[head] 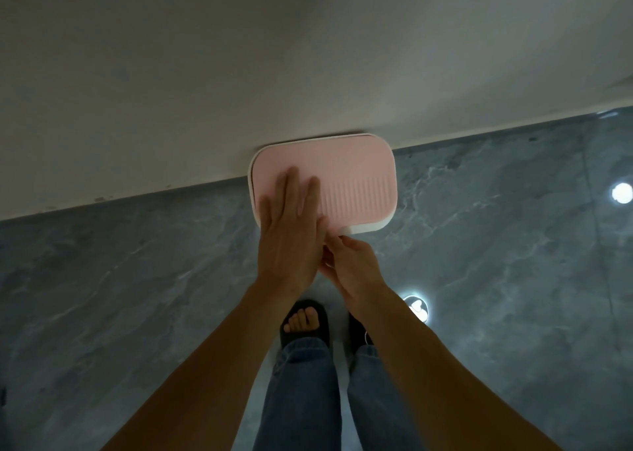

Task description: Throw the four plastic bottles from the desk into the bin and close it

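Overhead view, looking straight down. The bin (pixel 368 226) is seen from above, standing on the floor (pixel 137 296) with its far edge against the base of the pale wall (pixel 239 56). Its white body shows only as a narrow rim around the pink lid (pixel 352 176), which lies flat over the opening, so that the bin appears closed; the near half of the lid is ribbed with fine parallel grooves, the far half is smooth.

The left hand (pixel 291 231) is laid flat on the near left part of the lid, palm down, with the fingers extended and slightly spread; nothing is grasped by it. The right hand (pixel 352 265) is held at the near edge of the bin, just beside and partly under the left hand, with the fingers curled toward the rim (whether the rim is actually gripped cannot be told, since the fingertips are hidden). The two hands are touching or very nearly so.

No bottles are visible; the contents of the bin are concealed by the lid. The floor is a glossy grey marbled tile, in which two round ceiling lights (pixel 621 193) are reflected. Below the forearms, blue jeans (pixel 301 399) and a black open-toed slipper (pixel 303 320) on the left foot are seen.
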`<state>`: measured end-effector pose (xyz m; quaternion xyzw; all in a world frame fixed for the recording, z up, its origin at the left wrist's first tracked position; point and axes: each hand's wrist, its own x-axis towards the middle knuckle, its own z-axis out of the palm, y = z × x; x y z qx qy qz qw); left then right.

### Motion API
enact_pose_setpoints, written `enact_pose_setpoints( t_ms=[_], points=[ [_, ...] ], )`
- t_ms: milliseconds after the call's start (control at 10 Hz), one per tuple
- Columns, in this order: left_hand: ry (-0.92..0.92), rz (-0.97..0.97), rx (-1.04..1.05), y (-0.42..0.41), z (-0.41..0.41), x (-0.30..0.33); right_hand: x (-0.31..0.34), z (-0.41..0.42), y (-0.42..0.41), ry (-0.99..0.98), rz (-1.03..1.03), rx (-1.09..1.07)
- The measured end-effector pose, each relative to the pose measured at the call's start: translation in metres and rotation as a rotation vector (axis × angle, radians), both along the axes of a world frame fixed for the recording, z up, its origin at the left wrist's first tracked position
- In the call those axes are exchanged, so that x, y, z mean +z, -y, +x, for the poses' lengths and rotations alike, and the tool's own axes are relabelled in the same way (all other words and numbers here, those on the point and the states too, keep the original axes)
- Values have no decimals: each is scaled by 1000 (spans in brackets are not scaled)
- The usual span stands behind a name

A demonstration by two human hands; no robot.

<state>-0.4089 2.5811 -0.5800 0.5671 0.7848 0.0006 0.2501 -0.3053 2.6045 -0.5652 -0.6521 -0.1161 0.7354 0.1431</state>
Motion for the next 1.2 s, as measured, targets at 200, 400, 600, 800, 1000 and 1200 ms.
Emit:
enact_pose_setpoints(
  t_ms=[200,400,600,800,1000,1200],
  points=[
    [10,22,-2,2,-1,-3,-7,-1,0,18,-19,-36],
    [1,32,-10,4,-1,-11,-5,-6,-2,141,9,-48],
    [-16,25,17,6,-1,-12,-4,-6,-2,89,-30,-79],
    [-23,14,-3,11,-3,-16,-10,-7,-4,60,-95,-80],
    [-40,-13,4,10,1,-18,-16,-6,-4,41,-90,-88],
    [68,-40,67,7,-5,10,-6,14,-6,209,-23,140]
  ],
)
